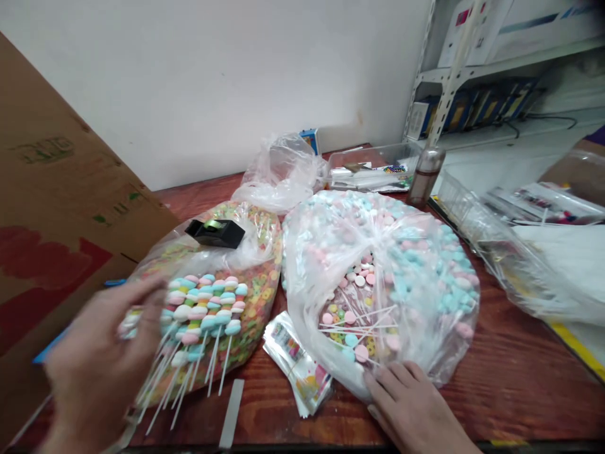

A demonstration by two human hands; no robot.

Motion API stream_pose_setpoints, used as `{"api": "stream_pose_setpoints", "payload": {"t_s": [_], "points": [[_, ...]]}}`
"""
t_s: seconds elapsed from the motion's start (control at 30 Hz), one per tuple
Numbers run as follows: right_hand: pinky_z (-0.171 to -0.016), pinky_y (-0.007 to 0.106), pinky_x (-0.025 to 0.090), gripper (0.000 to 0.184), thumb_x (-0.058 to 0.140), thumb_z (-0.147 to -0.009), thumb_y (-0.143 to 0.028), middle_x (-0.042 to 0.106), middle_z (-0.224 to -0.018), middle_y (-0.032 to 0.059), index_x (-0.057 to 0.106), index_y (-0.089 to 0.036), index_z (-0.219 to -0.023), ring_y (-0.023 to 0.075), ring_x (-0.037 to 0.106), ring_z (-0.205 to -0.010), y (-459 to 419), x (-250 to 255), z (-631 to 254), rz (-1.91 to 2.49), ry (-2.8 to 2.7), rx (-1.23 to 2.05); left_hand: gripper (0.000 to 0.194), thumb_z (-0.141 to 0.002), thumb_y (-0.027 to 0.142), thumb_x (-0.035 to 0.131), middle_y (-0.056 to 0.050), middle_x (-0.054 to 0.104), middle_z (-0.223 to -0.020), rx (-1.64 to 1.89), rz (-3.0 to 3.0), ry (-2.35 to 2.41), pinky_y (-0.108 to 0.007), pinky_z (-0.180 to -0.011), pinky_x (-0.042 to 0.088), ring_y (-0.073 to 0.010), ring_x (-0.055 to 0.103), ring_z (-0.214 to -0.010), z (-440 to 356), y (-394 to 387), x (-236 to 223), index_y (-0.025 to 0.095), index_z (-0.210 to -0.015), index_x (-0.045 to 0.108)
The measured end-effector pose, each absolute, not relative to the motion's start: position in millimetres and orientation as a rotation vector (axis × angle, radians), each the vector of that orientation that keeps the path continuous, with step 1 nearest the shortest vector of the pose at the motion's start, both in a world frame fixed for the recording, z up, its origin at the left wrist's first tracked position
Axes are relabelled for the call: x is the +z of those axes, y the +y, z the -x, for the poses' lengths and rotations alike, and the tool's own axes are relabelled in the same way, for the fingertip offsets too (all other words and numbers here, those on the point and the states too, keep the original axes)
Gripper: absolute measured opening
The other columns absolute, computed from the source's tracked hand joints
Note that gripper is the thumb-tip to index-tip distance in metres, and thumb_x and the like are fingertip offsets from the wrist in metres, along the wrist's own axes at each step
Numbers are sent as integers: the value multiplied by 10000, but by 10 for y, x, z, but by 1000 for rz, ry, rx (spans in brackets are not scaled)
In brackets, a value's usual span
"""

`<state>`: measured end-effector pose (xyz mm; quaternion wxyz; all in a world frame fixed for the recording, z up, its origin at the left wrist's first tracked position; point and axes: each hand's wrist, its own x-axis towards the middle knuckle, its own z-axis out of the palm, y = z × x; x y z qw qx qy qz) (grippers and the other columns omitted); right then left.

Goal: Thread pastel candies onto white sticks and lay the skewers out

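My left hand (101, 366), blurred by motion, is at the left with its fingers curled around a marshmallow skewer (130, 323). Beside it, several skewers of pastel marshmallows and gummy rings (208, 306) lie in a row, white sticks toward me, on a clear bag of gummy rings (265, 284). My right hand (411, 403) lies with fingers stretched out on the near edge of a big clear bag of marshmallows (439, 265). Just beyond its fingertips, loose marshmallows (362, 353), gummy rings and white sticks (359, 328) rest in the bag's opening.
A black tape dispenser (216, 233) sits on the gummy bag. Banded printed wrappers (297, 366) lie between the bags, near a flat strip (231, 413). A cardboard box (70, 189) stands left. Behind are a bottle (425, 176) and clear tray (373, 167); another plastic container (510, 265) is right.
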<state>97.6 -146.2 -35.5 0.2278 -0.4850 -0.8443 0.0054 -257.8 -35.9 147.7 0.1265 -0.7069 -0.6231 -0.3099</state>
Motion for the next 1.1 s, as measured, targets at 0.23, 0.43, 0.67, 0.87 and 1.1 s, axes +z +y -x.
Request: {"api": "stream_pose_setpoints", "payload": {"t_s": [0.23, 0.43, 0.67, 0.87, 1.1], "points": [[-768, 336, 425, 245, 383, -948, -134, 646, -936, 70, 588, -185, -1073, 214, 580, -882, -1108, -119, -1119, 1475, -2222, 343, 289, -895, 163, 520, -55, 649, -1131, -476, 3115, -1374, -416, -1032, 448, -209, 590, -1074, 752, -816, 464, 249, -1165, 577], [-964, 428, 353, 367, 572, -819, -187, 654, -1078, 88, 558, -167, -1185, 259, 560, -1050, -730, -62, -1022, 1569, -2346, 317, 59, -883, 219, 559, -30, 625, -889, -171, 3085, -1343, -576, -1062, 354, -230, 586, -909, 735, -903, 176, 211, -922, 602], [-749, 380, 367, 138, 509, -841, -123, 683, -885, 100, 623, -188, -884, 277, 627, -863, -685, -85, -1130, 1940, -2343, 268, 66, -885, 209, 555, -9, 614, -861, -41, 3058, -1473, -521, -1072, 349, -201, 587, -868, 929, -949, 198, 212, -820, 568], [-646, 322, 342, 173, 422, -899, -153, 675, -853, 105, 584, -159, -960, 256, 651, -782, -501, -112, -1373, 2108, -2238, 239, 265, -756, 339, 737, -18, 633, -933, -153, 3128, -1492, -487, -1017, 384, -237, 572, -918, 789, -909, 190, 217, -931, 580], [-655, 283, 327, 135, 433, -896, -186, 695, -876, 62, 567, -201, -888, 216, 653, -821, -481, -95, -1427, 2018, -2276, 398, 145, -888, 118, 487, -46, 626, -882, -339, 2886, -1445, -389, -797, 442, -223, 551, -824, 678, -628, 61, 215, -880, 594]]}}
